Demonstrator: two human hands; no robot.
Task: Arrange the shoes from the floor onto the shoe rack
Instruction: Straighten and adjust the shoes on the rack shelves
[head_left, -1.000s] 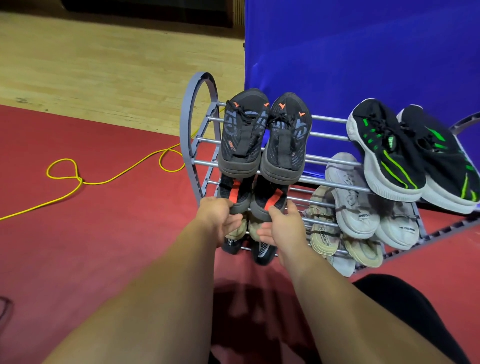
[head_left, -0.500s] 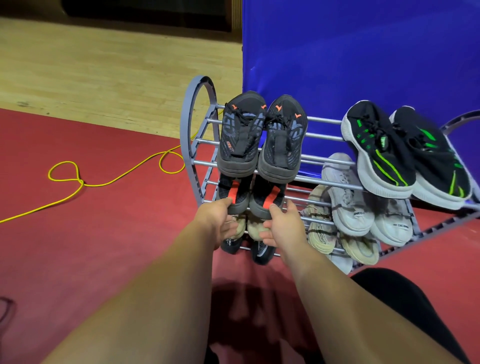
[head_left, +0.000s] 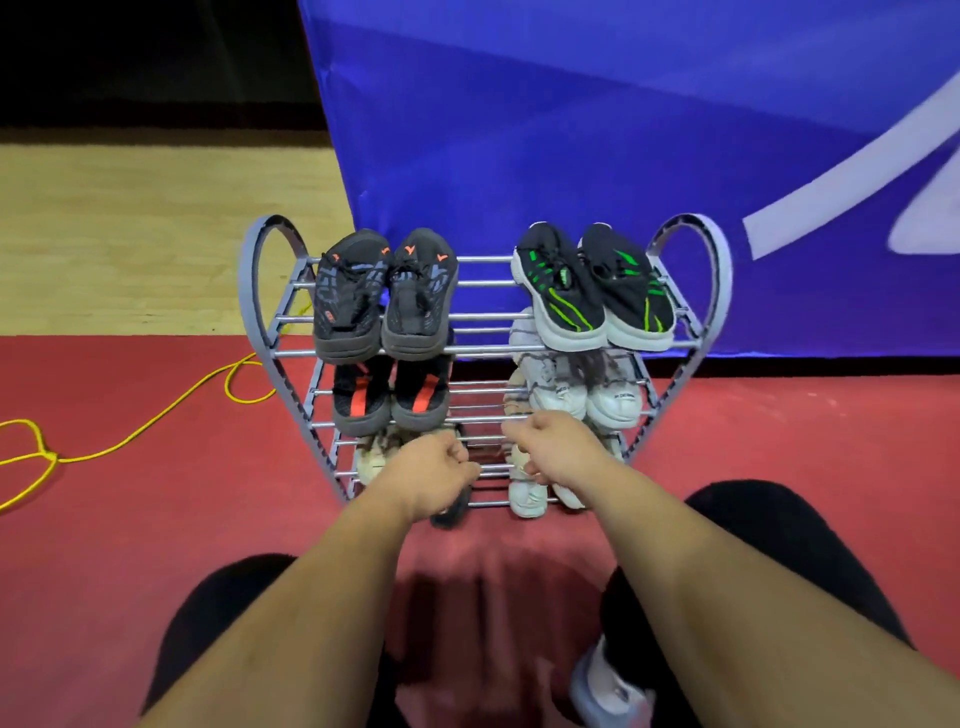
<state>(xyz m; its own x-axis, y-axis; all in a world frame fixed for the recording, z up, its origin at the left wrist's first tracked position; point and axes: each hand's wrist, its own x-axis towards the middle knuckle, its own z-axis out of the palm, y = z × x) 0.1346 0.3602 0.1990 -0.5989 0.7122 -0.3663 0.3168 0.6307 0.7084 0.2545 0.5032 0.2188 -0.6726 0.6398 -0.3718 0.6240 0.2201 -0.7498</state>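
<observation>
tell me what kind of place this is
Probably an indoor sports hall: a pale wooden court floor meets red sports matting, a large blue banner stands behind, and the shoe rack holds mostly trainers.

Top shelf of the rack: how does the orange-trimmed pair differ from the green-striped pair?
The orange-trimmed pair has dark grey soles; the green-striped pair has white soles. The orange-trimmed pair sits at the left end, the green-striped pair at the right. Both are dark sneakers, toes toward the camera, on the top tier of the shoe rack.
</observation>
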